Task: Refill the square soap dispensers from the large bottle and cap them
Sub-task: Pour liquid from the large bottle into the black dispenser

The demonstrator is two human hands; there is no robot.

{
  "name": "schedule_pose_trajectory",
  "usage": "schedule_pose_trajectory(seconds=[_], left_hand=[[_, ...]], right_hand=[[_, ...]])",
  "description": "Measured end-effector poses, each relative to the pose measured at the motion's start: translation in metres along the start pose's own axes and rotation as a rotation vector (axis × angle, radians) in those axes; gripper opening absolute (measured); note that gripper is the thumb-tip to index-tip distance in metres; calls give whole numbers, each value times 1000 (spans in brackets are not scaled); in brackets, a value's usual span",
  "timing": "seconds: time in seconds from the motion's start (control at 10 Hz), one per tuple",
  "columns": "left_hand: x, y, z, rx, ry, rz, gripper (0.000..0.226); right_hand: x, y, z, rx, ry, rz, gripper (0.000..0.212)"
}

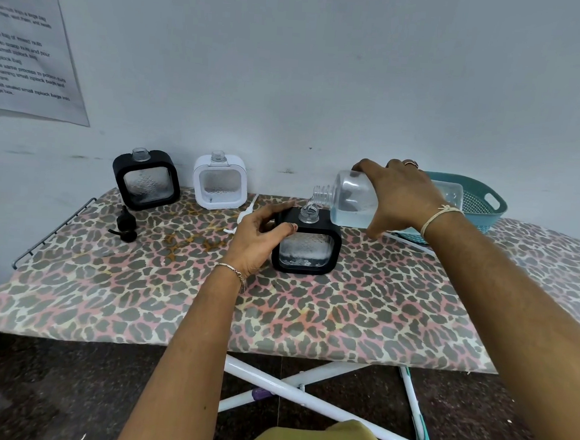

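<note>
Nearest, white crossed legs (304,392) carry an ironing board (173,297) with a leopard-print cover. Both forearms reach out over it.

The left hand (258,240) grips a black square dispenser (308,252) that stands upright near the middle of the board. Its fingers are curled round the left side and the thumb lies on the top front corner. The dispenser's neck is uncapped, and clear liquid with some foam sits low behind its window.

Just above it, the right hand (400,196) grasps the large bottle (351,200) from over the top, fingers wrapped around its body. The bottle is tipped almost flat with its open neck pointing left and down, and a thin clear stream runs from it into the dispenser's neck. The bottle is partly full.

A white pump (247,213) lies behind the left hand, half hidden by it. A black pump (126,223) lies well apart to the left.

Farther back, by the wall, stand two more uncapped dispensers side by side – a black one (145,178) on the left and a white one (220,180) on the right. A teal basket (485,202) sits at the far right, behind the right hand. A printed sheet (30,40) hangs on the wall at upper left.
</note>
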State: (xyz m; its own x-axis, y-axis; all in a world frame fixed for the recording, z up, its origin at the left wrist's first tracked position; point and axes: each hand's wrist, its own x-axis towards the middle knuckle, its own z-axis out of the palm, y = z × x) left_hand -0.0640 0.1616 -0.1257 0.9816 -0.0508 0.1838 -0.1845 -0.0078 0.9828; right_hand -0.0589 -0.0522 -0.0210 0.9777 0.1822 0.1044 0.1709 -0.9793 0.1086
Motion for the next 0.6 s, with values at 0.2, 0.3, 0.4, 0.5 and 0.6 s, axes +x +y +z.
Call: schedule_pose_trajectory(seconds=[0.2, 0.3, 0.4, 0.5, 0.6], left_hand=[[0, 0, 0, 0, -5, -4, 34], [0, 1, 0, 1, -1, -5, 34], [-1, 2, 0, -16, -2, -5, 33], [-1, 1, 0, -12, -9, -3, 33], [-1, 1, 0, -6, -5, -2, 33]], right_hand=[[0, -1, 1, -9, 1, 1, 103], [0, -1, 1, -10, 4, 1, 103], [0, -1, 0, -8, 2, 1, 103], [0, -1, 1, -8, 8, -1, 103], [0, -1, 1, -6, 8, -4, 103]])
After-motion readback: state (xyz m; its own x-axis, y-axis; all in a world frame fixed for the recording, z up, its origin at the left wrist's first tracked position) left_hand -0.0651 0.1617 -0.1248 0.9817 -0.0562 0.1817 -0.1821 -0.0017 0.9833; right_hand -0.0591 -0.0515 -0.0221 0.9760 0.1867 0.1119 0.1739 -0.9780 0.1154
